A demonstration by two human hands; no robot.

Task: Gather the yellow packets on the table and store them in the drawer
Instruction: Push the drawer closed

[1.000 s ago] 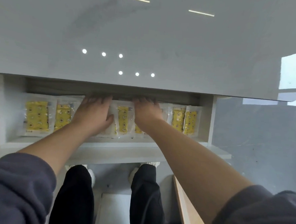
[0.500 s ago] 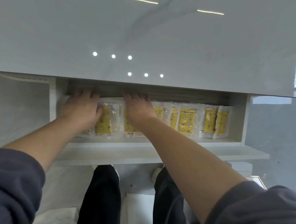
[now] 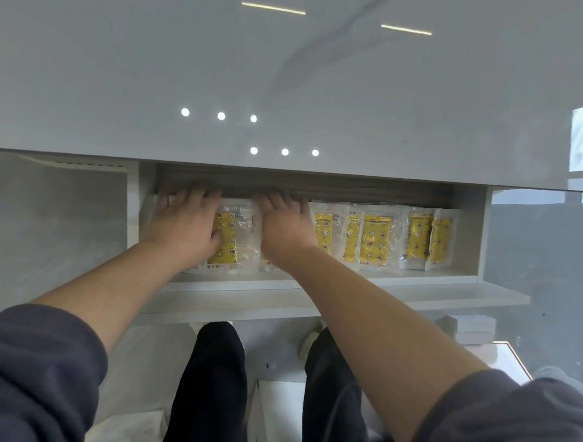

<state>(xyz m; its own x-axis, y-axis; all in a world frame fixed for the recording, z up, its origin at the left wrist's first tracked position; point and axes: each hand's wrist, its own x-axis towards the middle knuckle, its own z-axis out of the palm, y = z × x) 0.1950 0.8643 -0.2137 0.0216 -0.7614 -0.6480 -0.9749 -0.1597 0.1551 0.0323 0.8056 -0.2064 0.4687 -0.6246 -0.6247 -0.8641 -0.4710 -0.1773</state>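
The white drawer (image 3: 330,292) stands pulled out under the table's front edge. Several yellow packets in clear wrappers lie in a row inside it, from a packet (image 3: 226,237) between my hands to the packets at the right end (image 3: 417,242). My left hand (image 3: 182,225) lies flat, palm down, on the packets at the drawer's left end. My right hand (image 3: 284,227) lies flat on the packets near the middle. Fingers of both hands are spread and reach under the tabletop, which hides the drawer's back. Neither hand grips a packet.
The glossy white tabletop (image 3: 291,79) fills the upper half and reflects ceiling lights. My legs in black trousers (image 3: 214,385) stand below the drawer. A small white box (image 3: 470,326) sits on the floor at the right.
Both hands have slid left along the row of packets in the drawer. The view has shifted left, so the drawer now sits further right in the frame.
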